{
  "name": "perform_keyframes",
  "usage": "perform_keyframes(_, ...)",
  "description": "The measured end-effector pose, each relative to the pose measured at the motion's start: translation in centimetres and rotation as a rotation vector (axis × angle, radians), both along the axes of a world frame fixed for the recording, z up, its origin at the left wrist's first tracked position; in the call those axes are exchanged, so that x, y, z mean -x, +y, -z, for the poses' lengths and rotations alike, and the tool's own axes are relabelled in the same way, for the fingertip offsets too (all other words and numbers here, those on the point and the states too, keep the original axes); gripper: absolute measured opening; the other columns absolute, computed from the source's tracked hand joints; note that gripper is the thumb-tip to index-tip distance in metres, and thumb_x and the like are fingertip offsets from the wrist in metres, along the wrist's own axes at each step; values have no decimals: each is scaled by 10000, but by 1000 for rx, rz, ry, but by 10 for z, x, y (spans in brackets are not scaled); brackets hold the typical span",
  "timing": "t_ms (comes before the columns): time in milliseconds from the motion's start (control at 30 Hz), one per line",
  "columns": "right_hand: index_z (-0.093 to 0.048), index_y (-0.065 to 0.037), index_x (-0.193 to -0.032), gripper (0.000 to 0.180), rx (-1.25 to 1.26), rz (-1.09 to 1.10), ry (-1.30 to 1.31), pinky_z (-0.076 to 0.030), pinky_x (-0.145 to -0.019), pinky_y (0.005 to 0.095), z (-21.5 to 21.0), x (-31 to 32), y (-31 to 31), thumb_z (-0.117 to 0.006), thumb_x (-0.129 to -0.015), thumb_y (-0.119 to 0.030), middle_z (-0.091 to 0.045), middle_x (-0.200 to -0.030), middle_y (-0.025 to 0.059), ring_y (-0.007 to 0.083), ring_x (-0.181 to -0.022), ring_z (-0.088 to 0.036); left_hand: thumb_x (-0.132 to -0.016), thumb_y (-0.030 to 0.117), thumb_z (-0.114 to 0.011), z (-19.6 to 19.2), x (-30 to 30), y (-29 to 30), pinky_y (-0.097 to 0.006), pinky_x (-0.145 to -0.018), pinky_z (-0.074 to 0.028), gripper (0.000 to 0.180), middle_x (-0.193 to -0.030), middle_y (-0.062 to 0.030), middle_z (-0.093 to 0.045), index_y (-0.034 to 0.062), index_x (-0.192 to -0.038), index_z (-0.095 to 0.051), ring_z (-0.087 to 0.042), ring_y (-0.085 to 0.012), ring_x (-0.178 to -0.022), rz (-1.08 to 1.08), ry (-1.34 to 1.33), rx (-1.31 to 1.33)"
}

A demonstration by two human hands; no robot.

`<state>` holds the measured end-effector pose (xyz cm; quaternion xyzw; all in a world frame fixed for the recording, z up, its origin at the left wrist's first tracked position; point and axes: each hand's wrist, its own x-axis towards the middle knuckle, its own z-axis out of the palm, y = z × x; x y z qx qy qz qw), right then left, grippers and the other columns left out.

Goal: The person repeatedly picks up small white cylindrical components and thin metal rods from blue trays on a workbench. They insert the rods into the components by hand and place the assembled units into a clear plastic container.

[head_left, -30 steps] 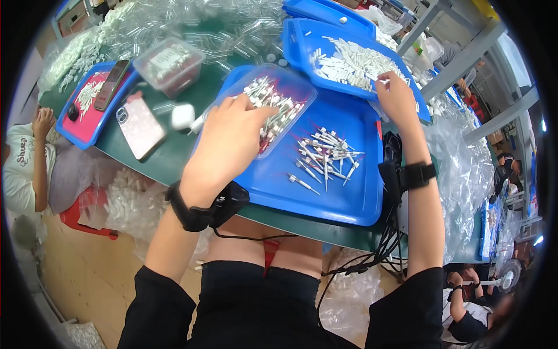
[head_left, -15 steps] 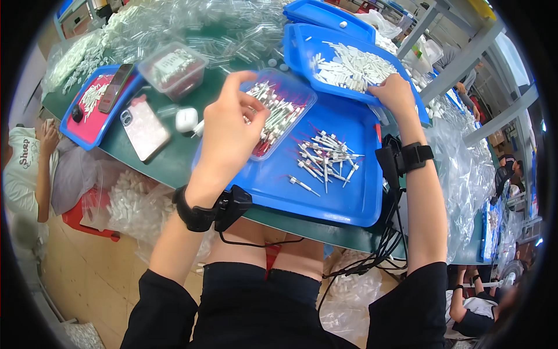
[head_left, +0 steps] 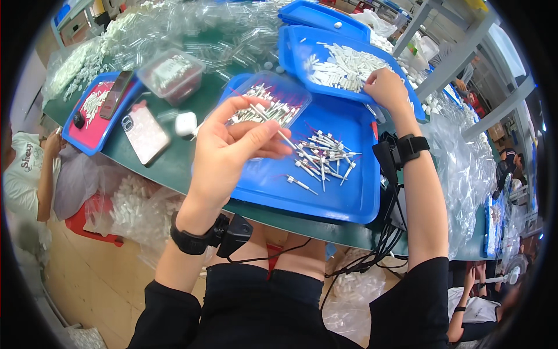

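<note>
My left hand (head_left: pixel 224 151) is raised over the left side of a large blue tray (head_left: pixel 354 206), pinching a slim white stick-like part (head_left: pixel 283 138) between thumb and fingers. Beneath and behind it stands a clear plastic box (head_left: pixel 306 98) full of similar white parts with red wires. On the tray's floor lies a loose heap of white stick parts with thin wires (head_left: pixel 328 152). My right hand (head_left: pixel 388 90) dips, fingers closed, at the near right edge of a pile of short white tubes (head_left: pixel 343 68) in another blue tray (head_left: pixel 293 51). Its fingertips are partly hidden, so what they grip cannot be made out.
A pink-white phone (head_left: pixel 145 135), a white earbud case (head_left: pixel 186 124) and a clear tub (head_left: pixel 172 75) stand left on the green table. Beyond lies a small blue tray (head_left: pixel 129 93) with a dark phone. Black cables (head_left: pixel 378 247) hang at the right; a person (head_left: pixel 29 168) sits at far left.
My left hand has come nearer and turned, bringing the stick part into plain view over the tray. My right hand stays at the tube pile, shifted slightly.
</note>
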<state>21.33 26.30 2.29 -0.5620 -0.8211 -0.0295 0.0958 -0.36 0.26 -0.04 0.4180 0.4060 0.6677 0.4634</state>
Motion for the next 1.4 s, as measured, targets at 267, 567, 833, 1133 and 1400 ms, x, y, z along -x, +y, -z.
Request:
perform_keyframes(267,-619,-20,-940,117,236,-589,732,-486,-659,269,-30,7,-122,-594,-870,-111,-671,-812,70,144,-753,-645,-916,91,-590,-3,-22,-17,-290,-629,-514,153,-887,-211,-678,42,-1025,-495,-658,-214,-665,-4,-90,-97)
perform_keyframes(567,-656,35,-1031,183,533,-575,1105,-518,-659,244,-13,-15,-237,-628,-854,-3,-684,-917,99,125,-762,-642,-916,96,-608,0,-58,-29,-289,-637,-509,206,-882,-223,-683,20,-1008,-440,-634,-203,-649,-30,-168,-191)
perform_keyframes(833,-659,62,-1009,165,589,-540,1208,-534,-684,259,-8,-24,-241,-620,-858,9,-683,-919,116,133,-766,-641,-905,83,-620,4,-65,-33,-269,-615,-517,211,-859,-224,-684,15,-991,-440,-639,-196,-633,-61,-97,-205)
perform_keyframes(1133,-662,72,-993,156,610,-514,1193,-537,-667,255,-3,-34,-243,-626,-853,13,-683,-898,126,139,-743,-649,-897,27,-602,9,-74,-31,-266,-605,-530,190,-849,-230,-682,1,-987,-437,-654,-203,-631,-86,-49,-243)
perform_keyframes(1400,-650,93,-1000,159,714,-533,1281,-547,-665,257,3,-37,-242,-615,-861,24,-680,-916,144,155,-759,-655,-897,-3,-587,15,-76,-33,-275,-595,-541,192,-846,-248,-675,12,-995,-423,-648,-197,-608,-58,-28,-322)
